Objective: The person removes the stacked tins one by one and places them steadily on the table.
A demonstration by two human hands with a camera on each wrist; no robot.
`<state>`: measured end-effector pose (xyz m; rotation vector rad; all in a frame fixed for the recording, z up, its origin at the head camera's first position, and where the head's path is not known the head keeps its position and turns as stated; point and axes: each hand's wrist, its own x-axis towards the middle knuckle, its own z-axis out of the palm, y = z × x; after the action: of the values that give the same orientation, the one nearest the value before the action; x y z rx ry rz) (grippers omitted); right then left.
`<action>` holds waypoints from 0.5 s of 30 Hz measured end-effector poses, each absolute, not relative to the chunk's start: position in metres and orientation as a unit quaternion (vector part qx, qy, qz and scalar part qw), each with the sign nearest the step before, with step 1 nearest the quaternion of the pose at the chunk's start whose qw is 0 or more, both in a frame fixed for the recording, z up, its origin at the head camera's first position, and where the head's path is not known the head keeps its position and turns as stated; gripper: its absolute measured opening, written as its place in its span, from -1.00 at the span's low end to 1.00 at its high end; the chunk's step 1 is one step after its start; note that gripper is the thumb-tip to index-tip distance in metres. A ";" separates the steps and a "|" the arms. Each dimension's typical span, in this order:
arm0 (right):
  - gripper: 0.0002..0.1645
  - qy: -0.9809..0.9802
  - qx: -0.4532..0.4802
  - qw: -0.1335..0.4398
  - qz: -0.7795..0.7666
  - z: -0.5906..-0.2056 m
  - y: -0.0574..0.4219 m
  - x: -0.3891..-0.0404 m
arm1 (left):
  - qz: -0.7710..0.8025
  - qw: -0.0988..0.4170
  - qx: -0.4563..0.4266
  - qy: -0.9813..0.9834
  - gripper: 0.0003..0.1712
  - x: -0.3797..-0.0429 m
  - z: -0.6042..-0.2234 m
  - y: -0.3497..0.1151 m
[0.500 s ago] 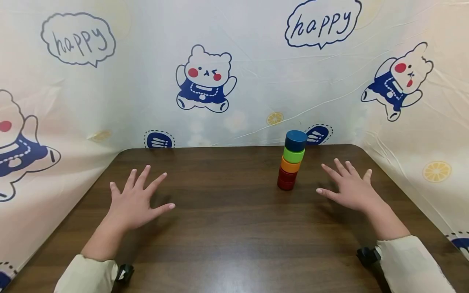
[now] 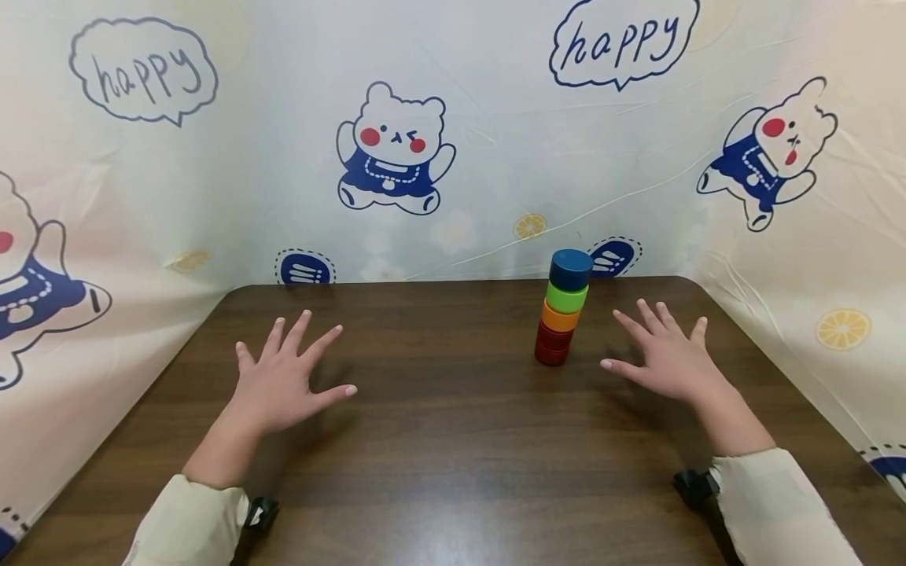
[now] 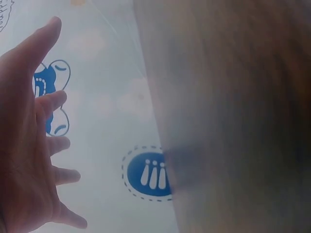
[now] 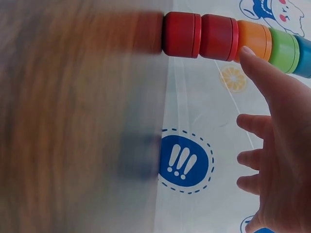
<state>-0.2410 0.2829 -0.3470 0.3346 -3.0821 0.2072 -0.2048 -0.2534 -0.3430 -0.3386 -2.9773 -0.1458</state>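
A tower of round blocks stands on the right half of the brown table [image 2: 439, 440]. From the bottom it has two dark red blocks [image 2: 553, 344], an orange block [image 2: 561, 317], a green block [image 2: 566, 298] and a blue block [image 2: 571, 270] on top. My right hand [image 2: 668, 358] is held to the right of the tower, fingers spread, nothing in it. In the right wrist view its thumb [image 4: 265, 73] overlaps the orange block. Over the table's left side is my left hand [image 2: 283, 385], its fingers also spread and holding nothing.
Behind the table hangs a pale cloth [image 2: 488, 157] printed with bears and speech bubbles, which also runs along both sides. A black strap [image 2: 262, 515] sits at my left wrist and another black strap [image 2: 696, 487] at my right.
My left hand has moved right and slightly forward. My right hand has shifted a little left, closer to the tower. The blocks stay stacked as before.
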 end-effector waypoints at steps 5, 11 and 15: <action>0.21 -0.992 0.105 0.023 0.068 -0.347 0.281 -0.245 | -0.057 0.066 -0.119 -0.989 0.16 -0.212 -0.344 -0.244; 0.23 -0.992 0.100 0.022 0.072 -0.344 0.278 -0.247 | -0.066 0.059 -0.126 -0.988 0.15 -0.220 -0.346 -0.231; 0.22 -0.991 0.099 0.025 0.083 -0.342 0.277 -0.248 | -0.073 0.066 -0.137 -0.986 0.14 -0.225 -0.347 -0.222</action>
<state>-0.2483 0.2769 -0.3422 0.3077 -3.0664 0.2579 -0.2251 -0.2223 -0.3470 -0.4118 -2.9733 -0.2195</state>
